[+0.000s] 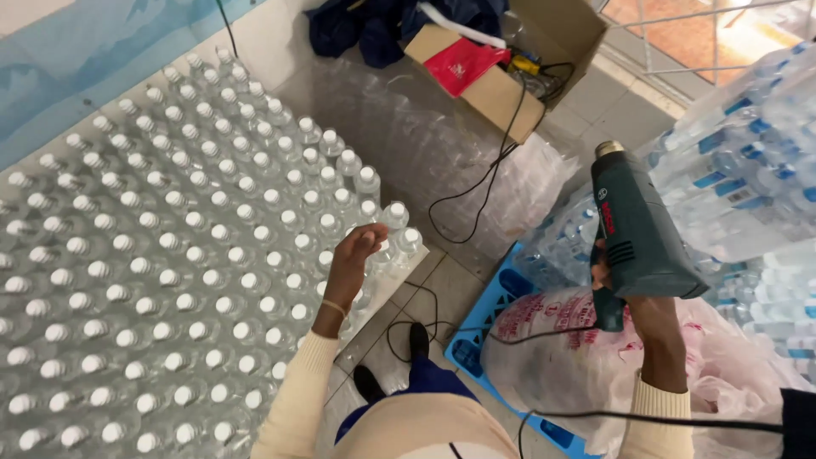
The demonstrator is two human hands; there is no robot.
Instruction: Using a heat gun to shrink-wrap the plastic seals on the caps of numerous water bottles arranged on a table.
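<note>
Tiled floor (pixel 595 110) (pale) carries packed clear bottles (pixel 170 255) and cardboard box (pixel 518 59).
</note>
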